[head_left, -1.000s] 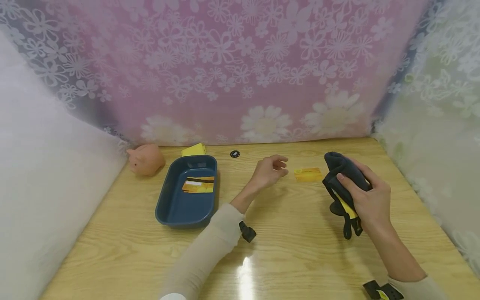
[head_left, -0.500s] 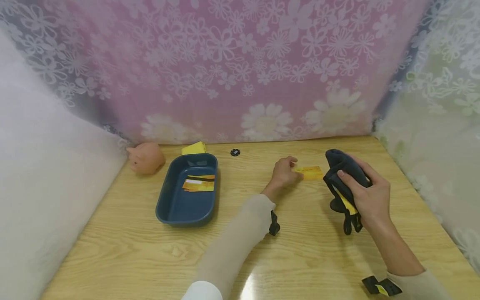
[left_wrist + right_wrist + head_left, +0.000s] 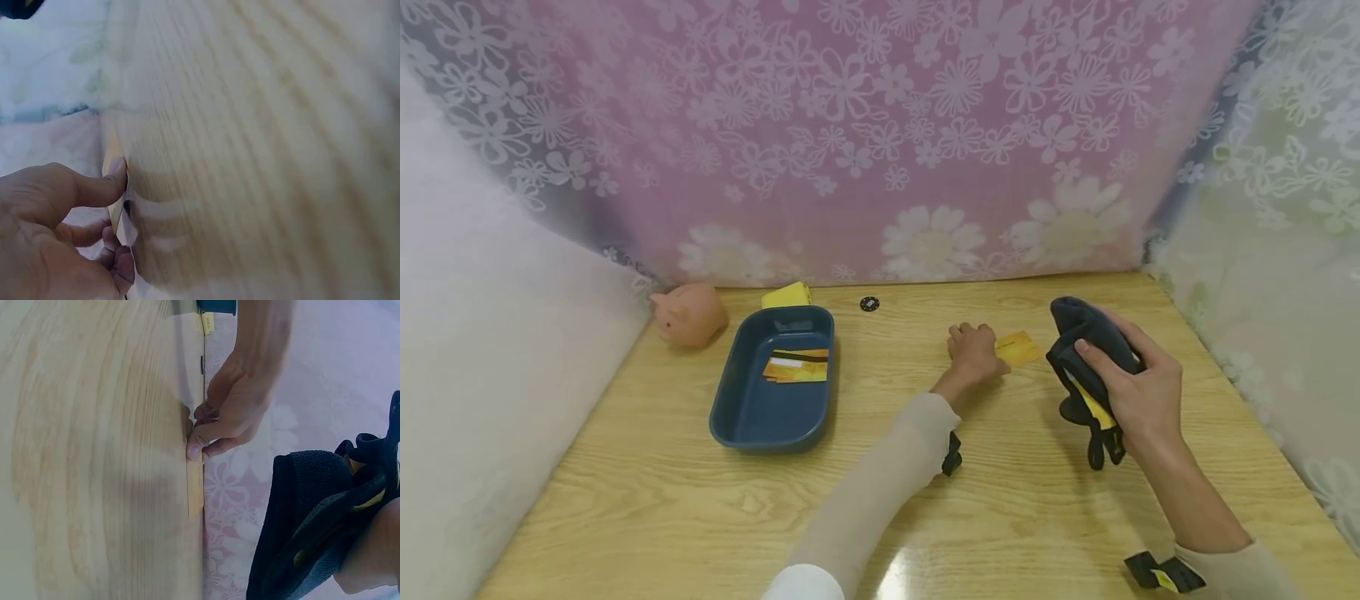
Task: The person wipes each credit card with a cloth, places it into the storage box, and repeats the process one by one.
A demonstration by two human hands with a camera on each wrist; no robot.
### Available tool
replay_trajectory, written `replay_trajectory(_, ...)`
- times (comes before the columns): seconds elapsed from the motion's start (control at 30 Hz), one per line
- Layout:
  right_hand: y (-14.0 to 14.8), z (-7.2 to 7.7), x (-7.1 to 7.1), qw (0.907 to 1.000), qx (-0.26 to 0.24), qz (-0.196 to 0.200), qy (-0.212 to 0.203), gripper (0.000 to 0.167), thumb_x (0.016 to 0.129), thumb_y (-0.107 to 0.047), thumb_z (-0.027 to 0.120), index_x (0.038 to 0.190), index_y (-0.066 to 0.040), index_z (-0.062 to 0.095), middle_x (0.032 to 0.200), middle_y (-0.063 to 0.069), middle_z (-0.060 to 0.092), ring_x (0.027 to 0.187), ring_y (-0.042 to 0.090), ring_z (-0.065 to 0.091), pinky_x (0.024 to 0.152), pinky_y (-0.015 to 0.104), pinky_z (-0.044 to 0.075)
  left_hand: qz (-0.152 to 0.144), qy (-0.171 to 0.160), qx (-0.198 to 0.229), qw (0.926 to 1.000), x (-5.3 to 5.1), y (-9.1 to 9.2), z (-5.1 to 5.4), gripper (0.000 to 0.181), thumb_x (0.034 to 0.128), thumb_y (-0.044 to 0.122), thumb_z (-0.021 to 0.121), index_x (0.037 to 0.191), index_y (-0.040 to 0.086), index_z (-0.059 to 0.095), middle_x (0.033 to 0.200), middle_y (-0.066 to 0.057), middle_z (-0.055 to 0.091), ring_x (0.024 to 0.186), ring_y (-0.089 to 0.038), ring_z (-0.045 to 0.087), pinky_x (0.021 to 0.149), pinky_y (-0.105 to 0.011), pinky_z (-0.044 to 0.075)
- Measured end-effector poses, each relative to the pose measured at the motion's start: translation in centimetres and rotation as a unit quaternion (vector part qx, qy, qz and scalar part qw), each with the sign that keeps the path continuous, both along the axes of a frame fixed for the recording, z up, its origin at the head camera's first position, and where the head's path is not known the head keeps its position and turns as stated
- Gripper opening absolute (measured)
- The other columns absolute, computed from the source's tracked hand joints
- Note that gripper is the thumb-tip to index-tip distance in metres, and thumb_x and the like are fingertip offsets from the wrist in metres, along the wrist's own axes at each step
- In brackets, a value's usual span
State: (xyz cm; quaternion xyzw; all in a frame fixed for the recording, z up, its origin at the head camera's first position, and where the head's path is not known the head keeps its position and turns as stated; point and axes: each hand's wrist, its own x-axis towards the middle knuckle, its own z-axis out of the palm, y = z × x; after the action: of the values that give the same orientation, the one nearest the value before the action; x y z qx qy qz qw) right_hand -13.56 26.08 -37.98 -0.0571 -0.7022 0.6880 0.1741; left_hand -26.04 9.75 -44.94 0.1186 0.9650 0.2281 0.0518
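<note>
A yellow-orange card (image 3: 1017,348) lies on the wooden table right of centre. Its left end is between the thumb and fingers of my left hand (image 3: 974,353), which pinches it. Close up, the left wrist view has the thumb on the card (image 3: 114,156) and the other fingers curled near the table. My right hand (image 3: 1142,400) holds a folded dark navy fabric pouch (image 3: 1086,346) above the table, thumb on its near side. Black loops dangle from the pouch, and a yellow strip shows at its opening; the rest of its contents is hidden.
Left of centre stands a blue tray (image 3: 748,429) with several similar cards (image 3: 797,367) inside. Behind it sits a yellow block-like object (image 3: 787,296). A pink piggy bank (image 3: 690,315) is at the far left, and a black chip (image 3: 869,304) lies near the back curtain (image 3: 880,167).
My left hand has moved right to the card and taken hold of its left end. The card has turned slightly. My right hand stays almost still with the pouch.
</note>
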Motion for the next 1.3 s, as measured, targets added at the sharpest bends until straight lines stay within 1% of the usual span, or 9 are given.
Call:
replay_trajectory(0.17, 0.0, -0.5, 0.1, 0.9999, 0.014, 0.001, -0.006, 0.053, 0.092, -0.015, 0.082, 0.142, -0.018, 0.067, 0.131, -0.007, 0.066, 0.096, 0.002, 0.071, 0.070, 0.017, 0.061, -0.024, 0.033, 0.034, 0.9986, 1.3, -1.0, -0.3, 0.044, 0.0902, 0.020, 0.084, 0.131, 0.017, 0.068, 0.119, -0.003, 0.069, 0.088, -0.013, 0.054, 0.072, -0.022, 0.047)
replay_trajectory(0.27, -0.2, -0.7, 0.2, 0.9999, 0.015, 0.003, -0.007, 0.053, 0.091, -0.015, 0.083, 0.142, -0.019, 0.067, 0.128, -0.007, 0.067, 0.093, 0.002, 0.072, 0.068, 0.017, 0.061, -0.036, 0.059, 0.058, 0.9959, 2.2, -1.6, -0.3, 0.040, 0.0919, 0.005, 0.076, 0.130, 0.018, 0.073, 0.115, 0.000, 0.076, 0.078, -0.010, 0.065, 0.060, -0.022, 0.055)
replay_trajectory(0.37, -0.6, -0.8, 0.2, 0.9998, 0.017, 0.008, -0.009, 0.053, 0.091, -0.016, 0.083, 0.141, -0.019, 0.068, 0.128, -0.008, 0.067, 0.094, 0.002, 0.072, 0.068, 0.018, 0.061, -0.040, 0.066, 0.102, 0.9918, 2.9, -2.5, -0.2, 0.032, 0.0921, 0.001, 0.074, 0.121, 0.013, 0.079, 0.111, 0.000, 0.078, 0.082, -0.007, 0.069, 0.065, -0.018, 0.056)
replay_trajectory(0.63, -1.9, -0.5, 0.1, 0.9994, 0.023, 0.026, -0.004, 0.052, 0.092, -0.017, 0.082, 0.142, -0.018, 0.067, 0.131, -0.006, 0.066, 0.095, 0.003, 0.073, 0.069, 0.019, 0.062, -0.003, 0.025, 0.186, 0.9822, 4.4, -6.8, 3.0, 0.022, 0.0936, 0.018, 0.080, 0.115, 0.013, 0.081, 0.100, -0.002, 0.079, 0.083, -0.014, 0.068, 0.076, -0.025, 0.055)
replay_trajectory(0.73, -2.5, -0.1, 0.0, 0.9992, 0.019, 0.035, -0.001, 0.052, 0.093, -0.016, 0.081, 0.143, -0.017, 0.066, 0.132, -0.004, 0.065, 0.096, 0.005, 0.073, 0.069, 0.020, 0.062, 0.007, -0.008, 0.263, 0.9649, 4.9, -8.9, 4.6, 0.028, 0.0936, 0.015, 0.080, 0.120, 0.008, 0.078, 0.095, -0.008, 0.079, 0.083, -0.019, 0.072, 0.081, -0.030, 0.060)
replay_trajectory(0.9, -3.4, 0.5, -0.1, 0.9987, 0.027, 0.042, 0.013, 0.052, 0.092, -0.015, 0.081, 0.142, -0.017, 0.067, 0.132, -0.005, 0.065, 0.097, 0.006, 0.073, 0.070, 0.020, 0.062, -0.001, -0.048, 0.408, 0.9117, 5.9, -12.0, 6.3, 0.048, 0.0910, -0.001, 0.078, 0.133, 0.010, 0.059, 0.089, -0.019, 0.075, 0.066, -0.033, 0.076, 0.060, -0.041, 0.065)
replay_trajectory(1.0, -4.0, 0.6, 0.0, 0.9977, 0.025, 0.057, 0.026, 0.051, 0.093, -0.013, 0.081, 0.142, -0.016, 0.067, 0.131, -0.004, 0.066, 0.099, 0.008, 0.072, 0.072, 0.020, 0.062, -0.004, -0.044, 0.447, 0.8936, 6.5, -13.5, 6.8, 0.047, 0.0906, -0.003, 0.078, 0.128, 0.013, 0.055, 0.083, -0.018, 0.074, 0.060, -0.032, 0.075, 0.054, -0.040, 0.064)
replay_trajectory(1.1, -4.8, 0.7, 0.1, 0.9963, 0.022, 0.076, 0.035, 0.051, 0.094, -0.012, 0.080, 0.142, -0.014, 0.067, 0.131, -0.003, 0.066, 0.101, 0.009, 0.072, 0.073, 0.022, 0.062, -0.007, -0.031, 0.455, 0.8897, 7.1, -14.7, 7.0, 0.045, 0.0927, 0.003, 0.078, 0.132, 0.016, 0.059, 0.083, -0.017, 0.075, 0.057, -0.030, 0.074, 0.054, -0.042, 0.064)
replay_trajectory(1.3, -7.0, 0.9, 0.3, 0.9920, 0.044, 0.110, 0.043, 0.050, 0.095, -0.014, 0.078, 0.143, -0.015, 0.066, 0.133, -0.001, 0.067, 0.104, 0.010, 0.073, 0.078, 0.025, 0.063, -0.026, -0.008, 0.448, 0.8936, 8.4, -16.8, 7.2, 0.060, 0.0957, 0.008, 0.074, 0.148, 0.033, 0.057, 0.089, -0.014, 0.071, 0.069, -0.043, 0.074, 0.060, -0.044, 0.065)
